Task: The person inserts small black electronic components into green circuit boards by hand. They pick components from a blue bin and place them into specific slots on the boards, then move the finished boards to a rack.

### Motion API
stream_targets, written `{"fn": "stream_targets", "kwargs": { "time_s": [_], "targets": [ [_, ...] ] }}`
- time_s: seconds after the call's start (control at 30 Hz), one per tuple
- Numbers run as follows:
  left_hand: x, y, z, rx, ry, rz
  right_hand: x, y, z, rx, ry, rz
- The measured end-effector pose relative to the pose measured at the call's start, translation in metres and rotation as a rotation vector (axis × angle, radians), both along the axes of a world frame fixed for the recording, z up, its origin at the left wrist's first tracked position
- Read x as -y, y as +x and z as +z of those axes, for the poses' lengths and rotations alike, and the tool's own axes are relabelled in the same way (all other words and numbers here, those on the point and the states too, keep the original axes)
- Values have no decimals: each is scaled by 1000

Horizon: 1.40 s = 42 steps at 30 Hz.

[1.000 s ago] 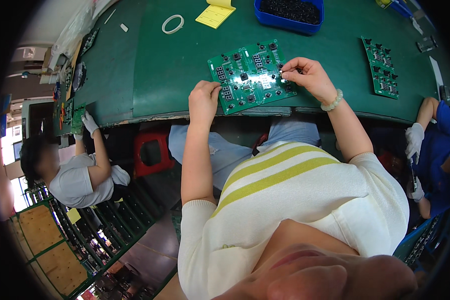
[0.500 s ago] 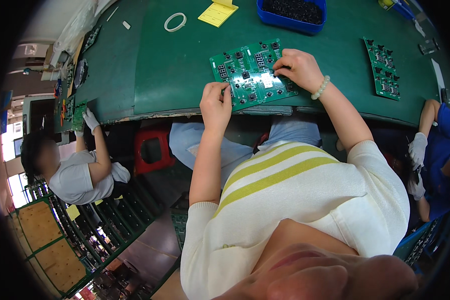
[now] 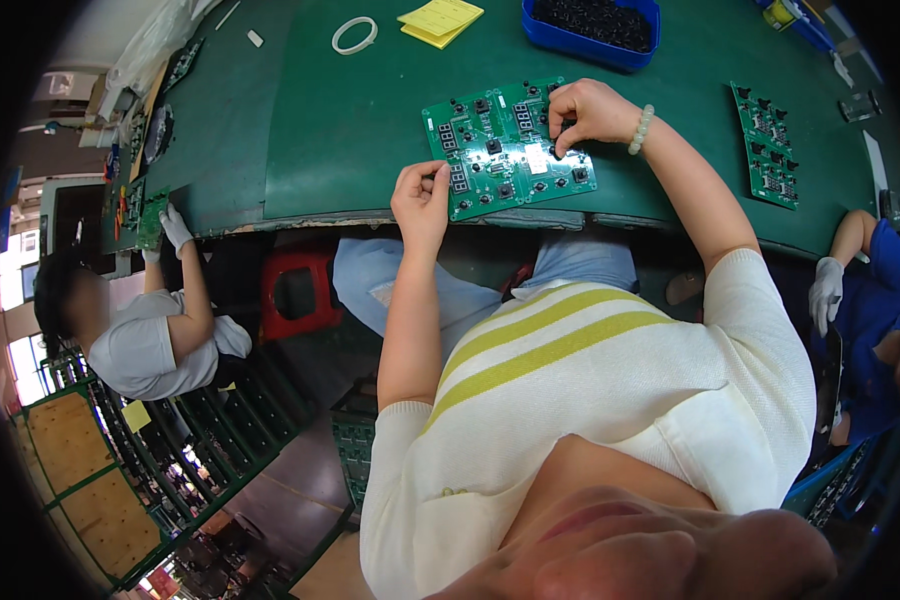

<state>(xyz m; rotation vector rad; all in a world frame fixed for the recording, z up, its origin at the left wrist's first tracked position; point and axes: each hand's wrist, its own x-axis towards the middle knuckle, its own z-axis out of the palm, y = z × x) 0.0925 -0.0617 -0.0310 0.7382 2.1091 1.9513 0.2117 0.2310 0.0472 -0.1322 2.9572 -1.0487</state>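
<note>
A green circuit board panel (image 3: 509, 187) lies slightly askew near the table's front edge. It carries black digit displays, several dark push-button parts and a white label. At its left edge my left hand (image 3: 422, 205) is closed, thumb and finger pinching the border beside a display. My right hand (image 3: 592, 112), with a pale bead bracelet on the wrist, hovers over the board's right side. Its fingers are curled toward the thumb, close to a dark button part. Whatever sits between those fingertips is too small to make out, and the hand covers the board's upper right corner.
A blue bin (image 3: 592, 52) of small black parts stands at the back. Left of it lie a yellow paper pad (image 3: 442, 20) and a white tape ring (image 3: 355, 36). A second circuit board (image 3: 767, 145) lies right. Gloved co-workers sit on both sides.
My right hand has shifted slightly up and its fingers have turned over the board's right side. My left hand has moved a little left along the board's edge.
</note>
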Motion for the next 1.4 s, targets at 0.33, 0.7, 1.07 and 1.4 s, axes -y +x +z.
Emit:
{"fn": "stream_targets", "kwargs": {
  "time_s": [0.33,0.7,1.07,1.4],
  "targets": [
    [1,2,-4,-11,22,0,5,6,10,-11,166,58],
    [2,3,-3,-41,-3,8,25,13,11,-102,559,105],
    [-14,76,81,-608,-69,-175,94,59,0,416,-1510,-192],
    [-7,98,73,-381,-230,-254,135,70,-20,509,-1645,-249]
  ]
}}
